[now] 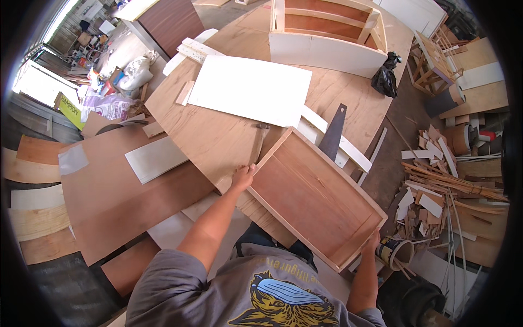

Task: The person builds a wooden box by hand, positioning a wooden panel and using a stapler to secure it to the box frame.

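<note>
A shallow wooden tray-like box with a reddish panel inside lies tilted across the near part of the plywood worktop. My left hand grips its left side; my right hand holds its near right end. Just beyond it are a hammer, a dark handsaw blade and white-faced strips. A white rectangular board lies farther back on the worktop.
A white cabinet carcass and black plastic bag sit at the back. Leaning boards fill the left. Wood offcuts, a bucket and a wooden frame stand along the right. Bags lie far left.
</note>
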The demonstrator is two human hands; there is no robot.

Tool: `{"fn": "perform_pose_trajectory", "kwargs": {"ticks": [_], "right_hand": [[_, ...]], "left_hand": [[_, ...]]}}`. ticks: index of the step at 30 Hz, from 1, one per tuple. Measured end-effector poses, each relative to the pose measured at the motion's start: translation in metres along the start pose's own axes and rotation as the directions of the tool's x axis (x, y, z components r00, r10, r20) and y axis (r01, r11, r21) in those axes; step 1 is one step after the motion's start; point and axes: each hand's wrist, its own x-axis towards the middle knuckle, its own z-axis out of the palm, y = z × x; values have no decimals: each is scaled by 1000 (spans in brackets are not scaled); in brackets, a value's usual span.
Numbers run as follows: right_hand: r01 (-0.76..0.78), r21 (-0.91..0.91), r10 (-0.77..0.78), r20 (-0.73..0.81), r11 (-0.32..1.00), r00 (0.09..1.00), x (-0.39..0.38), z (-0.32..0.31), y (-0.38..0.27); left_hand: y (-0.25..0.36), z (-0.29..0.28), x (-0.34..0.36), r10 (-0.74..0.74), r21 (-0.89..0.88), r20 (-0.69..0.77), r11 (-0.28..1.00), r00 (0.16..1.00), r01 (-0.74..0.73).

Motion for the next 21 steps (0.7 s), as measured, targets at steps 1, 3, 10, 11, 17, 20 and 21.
{"fn": "perform_pose_trajectory", "kwargs": {"ticks": [1, 3, 10, 11, 17, 20, 21], "right_hand": [[5, -6, -5, 4, 1000, 1000, 12, -2, 7], [-56, -13, 51, -246, 998, 968, 24, -4, 14], [-166, 190, 235, -444, 968, 865, 4, -15, 12], [-106, 214, 186, -402, 971, 897, 3, -25, 15], [-67, 234, 134, -284, 970, 949, 27, -29, 50], [-167, 176, 217, -321, 970, 922, 20, 22, 59], [-224, 207, 281, -309, 952, 909, 13, 45, 62]], "left_hand": [[0, 6, 1, -2, -8, -3, 1000, 1000, 2], [9, 12, 1, 14, -375, 97, 927, 995, 24], [41, 6, -49, 71, -722, -53, 687, 996, -87], [54, 6, -55, 73, -743, -46, 664, 996, -83], [60, -5, -34, 147, -637, -228, 725, 962, -262], [54, -50, -6, 176, -574, -285, 756, 942, -314], [56, -67, 6, 201, -550, -297, 763, 933, -340]]}}
